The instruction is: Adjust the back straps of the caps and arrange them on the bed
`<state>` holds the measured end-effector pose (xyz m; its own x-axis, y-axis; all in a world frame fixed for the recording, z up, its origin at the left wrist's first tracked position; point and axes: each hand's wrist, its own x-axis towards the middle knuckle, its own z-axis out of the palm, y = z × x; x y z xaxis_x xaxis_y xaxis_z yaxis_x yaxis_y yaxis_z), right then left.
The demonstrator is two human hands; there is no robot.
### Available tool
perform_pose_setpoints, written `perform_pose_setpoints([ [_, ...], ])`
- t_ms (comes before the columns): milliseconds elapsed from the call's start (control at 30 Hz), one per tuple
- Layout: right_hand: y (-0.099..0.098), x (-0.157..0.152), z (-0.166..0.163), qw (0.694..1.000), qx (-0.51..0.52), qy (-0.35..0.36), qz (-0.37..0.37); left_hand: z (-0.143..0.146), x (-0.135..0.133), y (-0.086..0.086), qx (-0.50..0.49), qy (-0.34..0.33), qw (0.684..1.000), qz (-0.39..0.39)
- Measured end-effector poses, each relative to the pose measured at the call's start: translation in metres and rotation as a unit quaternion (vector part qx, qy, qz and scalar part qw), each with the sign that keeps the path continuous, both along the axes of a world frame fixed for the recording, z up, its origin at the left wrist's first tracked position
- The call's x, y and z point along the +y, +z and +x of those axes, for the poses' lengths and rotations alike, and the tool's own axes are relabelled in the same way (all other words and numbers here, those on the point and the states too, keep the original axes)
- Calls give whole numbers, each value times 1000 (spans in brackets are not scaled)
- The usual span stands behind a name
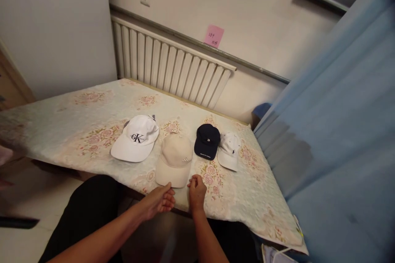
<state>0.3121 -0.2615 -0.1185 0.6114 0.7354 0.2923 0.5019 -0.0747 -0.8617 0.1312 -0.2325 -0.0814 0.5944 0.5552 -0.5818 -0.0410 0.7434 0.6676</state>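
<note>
A beige baseball cap (pixel 176 152) lies on the flowered tablecloth, its brim toward me and a small metallic emblem at one side. My left hand (pixel 159 201) is at the brim's front edge, thumb on top and the other fingers curled below. Close by the brim's right corner is my right hand (pixel 197 192), its fingers bent inward; whether they grip the edge is hidden. A white cap with black CK-like letters (pixel 135 137) sits left of the beige one. To the right are a dark navy cap (pixel 207 141) and, touching it, a smaller white cap (pixel 229 151).
The covered table (pixel 105 109) runs along a white radiator (pixel 173 65) below a pink note (pixel 214 35). A blue curtain (pixel 333 123) hangs at the right end. My dark-clothed legs (pixel 89 213) are against the front edge. Part of another person's hand (pixel 5 184) shows at far left.
</note>
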Motion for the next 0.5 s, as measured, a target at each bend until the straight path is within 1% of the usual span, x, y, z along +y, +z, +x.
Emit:
perform_pose_setpoints([
  [100,-1,-1,0,1000,1,0,1,-14,7,6,64,-49,995,62],
  [167,-1,-1,0,1000,1,2,0,-22,15,9,101,-52,988,107],
  [333,-3,0,0,1000,-2,4,-4,-33,42,11,152,3,970,192],
  [500,-5,0,0,1000,-4,0,-8,-38,57,3,228,48,935,266],
])
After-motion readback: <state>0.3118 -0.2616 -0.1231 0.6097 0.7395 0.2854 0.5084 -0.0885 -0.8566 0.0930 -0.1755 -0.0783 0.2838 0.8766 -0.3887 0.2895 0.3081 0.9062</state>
